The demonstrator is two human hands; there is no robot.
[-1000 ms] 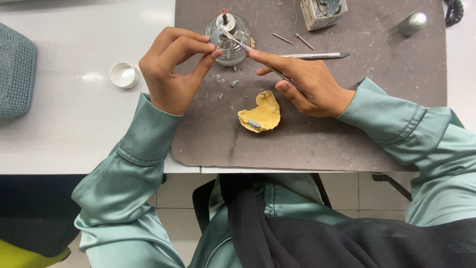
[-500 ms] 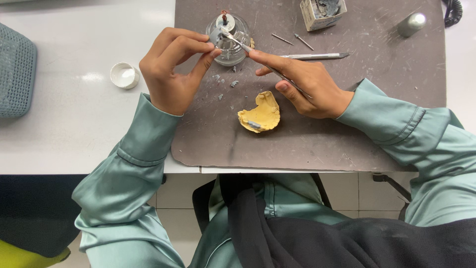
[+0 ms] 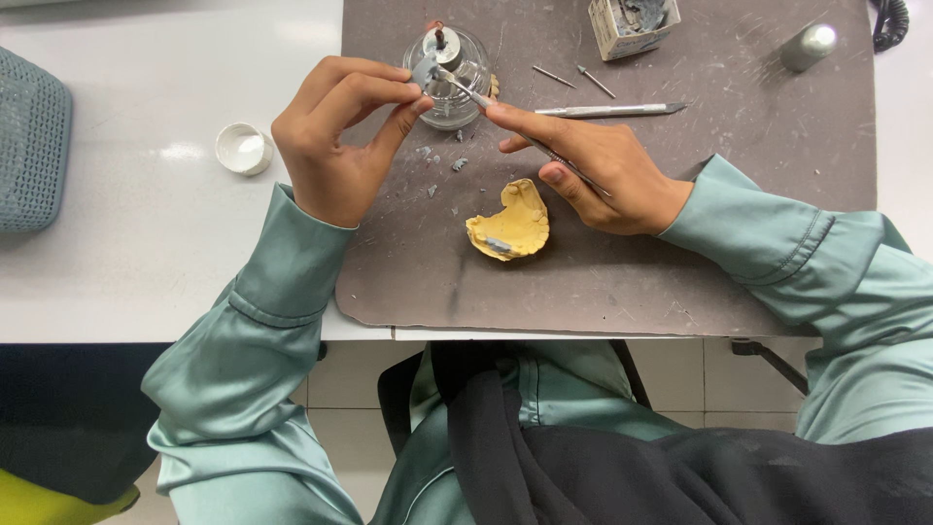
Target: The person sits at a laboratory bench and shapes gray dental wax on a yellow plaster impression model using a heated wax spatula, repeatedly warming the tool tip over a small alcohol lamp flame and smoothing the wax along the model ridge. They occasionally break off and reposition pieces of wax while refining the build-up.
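Note:
My left hand point(image 3: 335, 136) pinches a small grey piece of wax point(image 3: 424, 72) between thumb and fingertips, just in front of a glass spirit lamp point(image 3: 449, 60). My right hand point(image 3: 593, 165) grips a thin metal carving tool point(image 3: 505, 119) like a pen, its tip touching the grey piece. A yellow dental cast point(image 3: 512, 223) lies on the dark mat point(image 3: 739, 243) below and between my hands, with a small grey bit on it.
Another metal instrument point(image 3: 610, 110) and two small pins point(image 3: 575, 76) lie on the mat beyond my right hand. A small box of grey wax point(image 3: 632, 21) and a metal cap point(image 3: 807, 45) stand at the back. A white lid point(image 3: 243, 149) and a grey mesh basket point(image 3: 29, 146) sit on the white table.

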